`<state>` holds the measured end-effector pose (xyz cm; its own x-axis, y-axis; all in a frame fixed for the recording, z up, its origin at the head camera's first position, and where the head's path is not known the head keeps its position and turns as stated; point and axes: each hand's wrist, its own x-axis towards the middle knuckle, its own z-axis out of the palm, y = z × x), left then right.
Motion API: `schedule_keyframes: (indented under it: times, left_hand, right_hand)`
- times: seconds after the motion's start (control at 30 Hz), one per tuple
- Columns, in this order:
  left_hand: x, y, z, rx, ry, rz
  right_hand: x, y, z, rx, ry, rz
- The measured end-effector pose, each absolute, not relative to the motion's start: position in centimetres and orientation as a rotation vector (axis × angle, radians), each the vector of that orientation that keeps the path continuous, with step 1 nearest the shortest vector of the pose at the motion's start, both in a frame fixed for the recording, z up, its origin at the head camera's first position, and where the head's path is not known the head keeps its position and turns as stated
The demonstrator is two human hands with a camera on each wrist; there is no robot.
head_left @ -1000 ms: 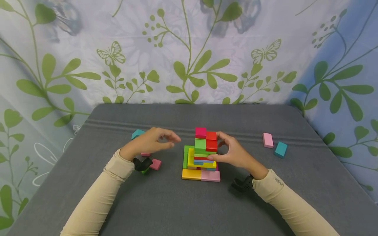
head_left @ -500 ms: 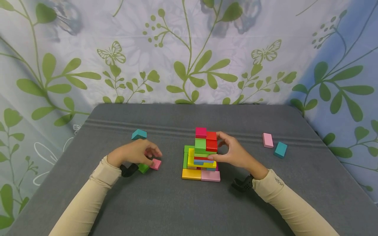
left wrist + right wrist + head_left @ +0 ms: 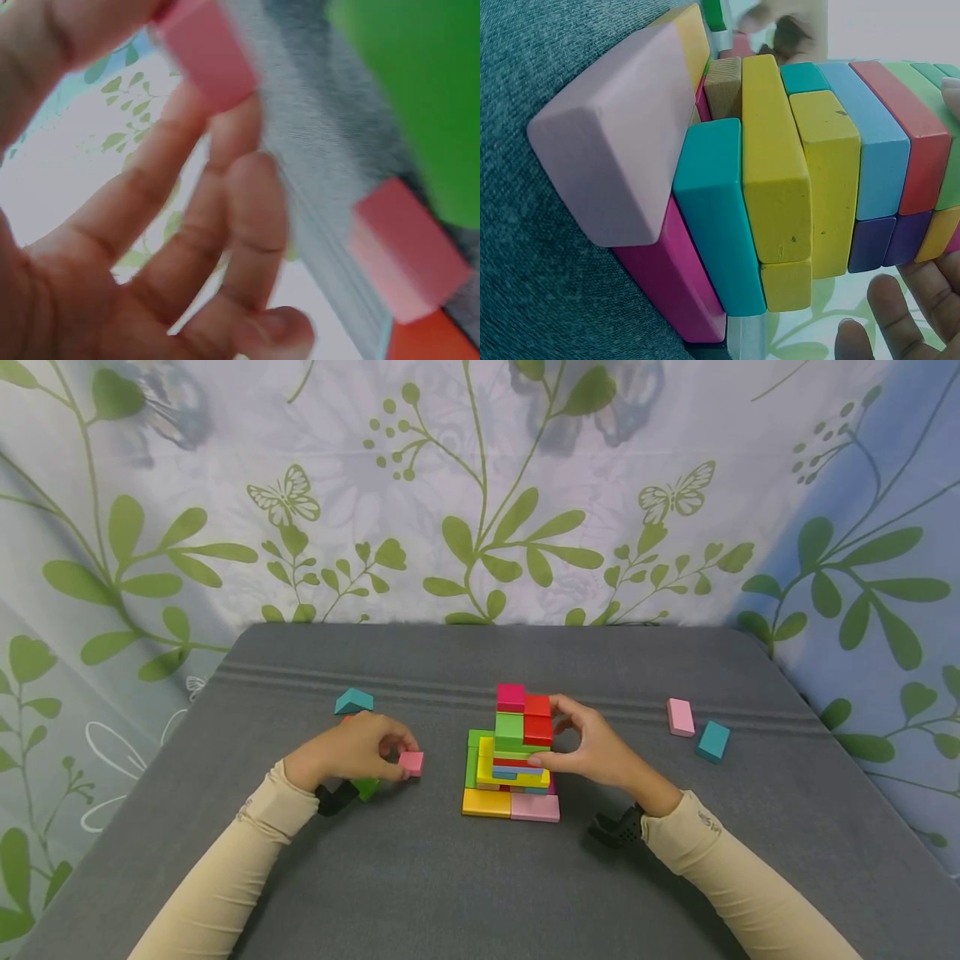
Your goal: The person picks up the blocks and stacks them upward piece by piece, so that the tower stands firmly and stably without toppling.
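Observation:
My left hand (image 3: pixel 358 748) pinches a small pink block (image 3: pixel 412 764) between thumb and fingertips, left of the tower. In the left wrist view this held block (image 3: pixel 214 60) shows at the top, the other fingers curving below it. A tower of coloured wooden blocks (image 3: pixel 509 728) rises mid-table, stepped, with a magenta block (image 3: pixel 511 697) on top. My right hand (image 3: pixel 596 748) holds the tower from its right side, thumb at the front and fingers toward the back. The right wrist view shows its stacked layers, including a yellow block (image 3: pixel 776 165), close to those fingers.
Left of the tower lie a green block (image 3: pixel 367 788) and a teal triangular block (image 3: pixel 354 701). Another pink block (image 3: pixel 409 251) rests near an orange-red one (image 3: pixel 431 341) in the left wrist view. To the right lie a pink block (image 3: pixel 681 717) and a teal block (image 3: pixel 713 741).
My left hand has moved left and down from beside the tower, taken hold of a pink block, and shifted it slightly toward the tower. My right hand has stayed at the tower.

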<state>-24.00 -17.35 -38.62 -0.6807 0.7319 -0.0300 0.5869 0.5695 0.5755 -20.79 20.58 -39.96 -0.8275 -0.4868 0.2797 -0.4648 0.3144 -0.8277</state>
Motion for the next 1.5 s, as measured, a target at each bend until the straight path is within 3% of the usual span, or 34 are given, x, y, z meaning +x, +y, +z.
schedule_keyframes:
  times: [0.9,1.5]
  left_hand:
    - [-24.7,-8.9,-32.8,1.298,2.797,1.436]
    - [-24.5,-3.1,-32.3,1.485,2.762,1.073]
  right_hand:
    - [-20.8,20.6,-40.1,-0.919,2.525,-1.583]
    - [-20.8,20.8,-40.0,-0.951,2.505,-1.58]
